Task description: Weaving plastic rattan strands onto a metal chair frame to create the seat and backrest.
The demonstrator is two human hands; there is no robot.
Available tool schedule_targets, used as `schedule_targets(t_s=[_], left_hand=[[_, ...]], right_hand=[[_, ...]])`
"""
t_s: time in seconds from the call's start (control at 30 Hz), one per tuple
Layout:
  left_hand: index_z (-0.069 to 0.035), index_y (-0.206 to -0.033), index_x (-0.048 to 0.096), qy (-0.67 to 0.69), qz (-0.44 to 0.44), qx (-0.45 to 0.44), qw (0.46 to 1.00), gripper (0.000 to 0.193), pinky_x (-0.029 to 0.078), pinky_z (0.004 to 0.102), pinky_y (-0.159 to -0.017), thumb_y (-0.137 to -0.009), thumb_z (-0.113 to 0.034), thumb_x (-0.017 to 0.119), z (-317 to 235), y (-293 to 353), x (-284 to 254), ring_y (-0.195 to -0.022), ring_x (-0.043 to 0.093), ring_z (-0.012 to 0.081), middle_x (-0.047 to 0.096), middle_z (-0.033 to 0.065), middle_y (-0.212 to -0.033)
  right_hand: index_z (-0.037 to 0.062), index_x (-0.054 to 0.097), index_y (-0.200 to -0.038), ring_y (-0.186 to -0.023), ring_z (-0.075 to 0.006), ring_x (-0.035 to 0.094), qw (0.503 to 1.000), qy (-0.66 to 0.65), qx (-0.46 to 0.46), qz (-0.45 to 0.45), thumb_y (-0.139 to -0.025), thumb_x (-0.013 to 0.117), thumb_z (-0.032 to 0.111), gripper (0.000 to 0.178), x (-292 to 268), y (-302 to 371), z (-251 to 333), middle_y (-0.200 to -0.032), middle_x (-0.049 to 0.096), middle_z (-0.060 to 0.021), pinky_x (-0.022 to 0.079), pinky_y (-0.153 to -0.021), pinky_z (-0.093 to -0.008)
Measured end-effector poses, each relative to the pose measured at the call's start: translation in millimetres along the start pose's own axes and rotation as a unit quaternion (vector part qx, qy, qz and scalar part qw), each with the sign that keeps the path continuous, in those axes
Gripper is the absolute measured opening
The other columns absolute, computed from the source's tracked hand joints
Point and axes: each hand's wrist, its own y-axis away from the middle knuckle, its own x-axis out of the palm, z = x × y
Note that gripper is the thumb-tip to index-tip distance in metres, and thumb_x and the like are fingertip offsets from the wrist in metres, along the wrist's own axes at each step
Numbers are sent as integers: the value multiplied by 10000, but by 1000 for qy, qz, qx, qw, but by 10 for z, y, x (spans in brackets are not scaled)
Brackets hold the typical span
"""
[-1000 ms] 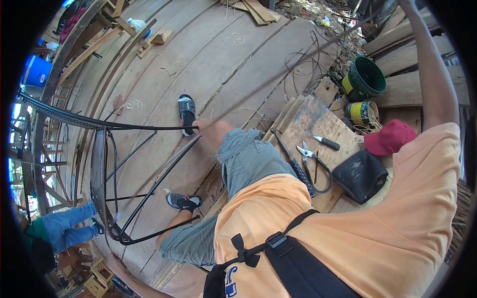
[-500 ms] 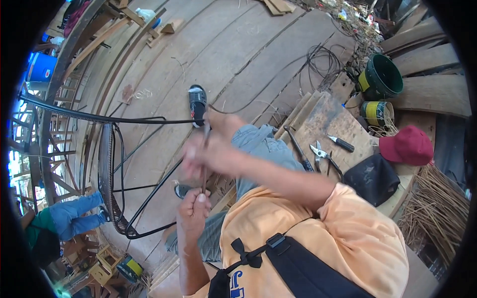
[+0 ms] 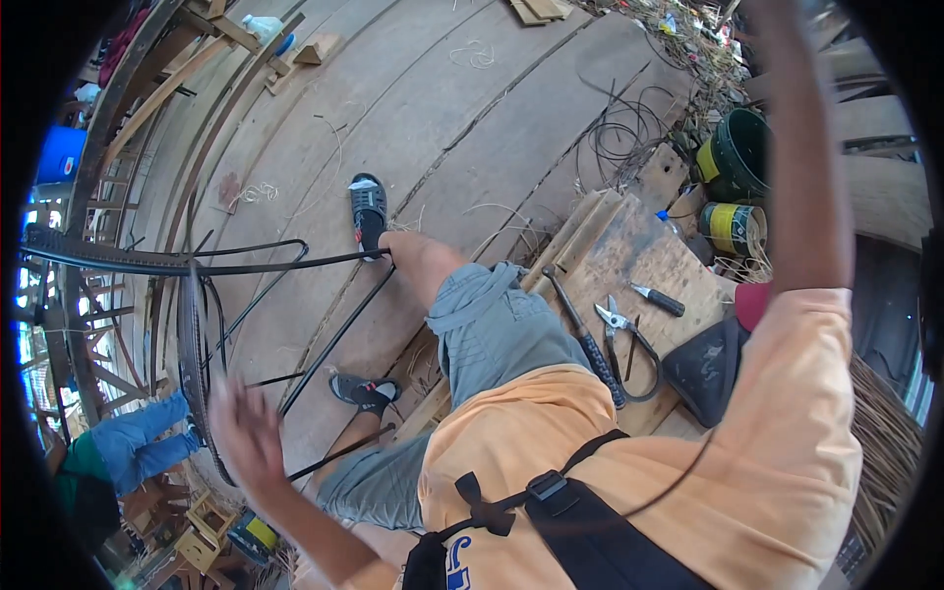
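Note:
My left hand [image 3: 246, 433], smeared by motion, is beside the woven edge of a black frame of thin rods [image 3: 295, 263], with its fingers stretched out. I cannot tell whether it touches the frame. The frame's rods lean across toward my legs. My right arm [image 3: 806, 167] is raised steeply along the right side, and its hand is beyond the upper edge. A thin brown strand [image 3: 681, 478] curves across the front of my shirt; its ends are hard to follow.
On the wooden board [image 3: 649, 241] at my right lie a hammer [image 3: 580, 334], pruning shears [image 3: 629, 329], a knife [image 3: 659, 299] and a black cap [image 3: 703, 369]. Beyond it stand a green bucket [image 3: 737, 157] and coiled cord [image 3: 629, 128]. Another person's legs [image 3: 147, 433] show at far left.
My hands have parted: the right has swung up out of view, the left has moved left toward the woven frame edge. The strip that was between them is gone from there.

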Motion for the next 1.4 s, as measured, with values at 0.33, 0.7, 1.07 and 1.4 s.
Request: schedule_targets(t_s=[0.33, 0.7, 1.07, 1.4], left_hand=[[-24, -928, 523, -24, 480, -150, 864, 250, 354, 240, -427, -934, -233, 384, -26, -812, 2970, -417, 365, 63, 522, 41, -654], [-119, -772, 464, 79, 289, -27, 954, 172, 250, 205, -418, -933, -181, 472, -859, -2768, 1569, -403, 272, 29, 361, -76, -553], [-71, -976, 531, -231, 190, 54, 953, 186, 396, 190, -454, -912, -243, 498, -567, -2771, 2217, -561, 528, 86, 563, -7, -743], [15, -987, 543, -154, 391, 5, 907, 243, 509, 266, -589, -910, -204, 470, -26, -1411, 3326, -761, 639, 177, 634, 107, -863]], right_hand=[[22, 546, -963, -660, -157, 577, 806, -504, 289, 118, -864, 559, 59, 106, 1475, 824, -546, -772, 559, -29, 497, -562, -257], [-121, 557, -972, -932, -329, 574, 883, -272, 304, -230, -852, 436, -51, 184, -2189, -988, -2543, -1010, 584, -237, 461, -922, -388], [111, 599, -1150, -1001, -90, 528, 987, 94, 131, -26, -910, 521, 194, 265, -2142, -566, -2141, -1118, 588, 2, 421, -770, -234], [74, 635, -1017, -598, -42, 513, 976, -99, 152, 123, -856, 610, 170, 189, -188, 483, -1698, -754, 603, 15, 400, -529, -183]])
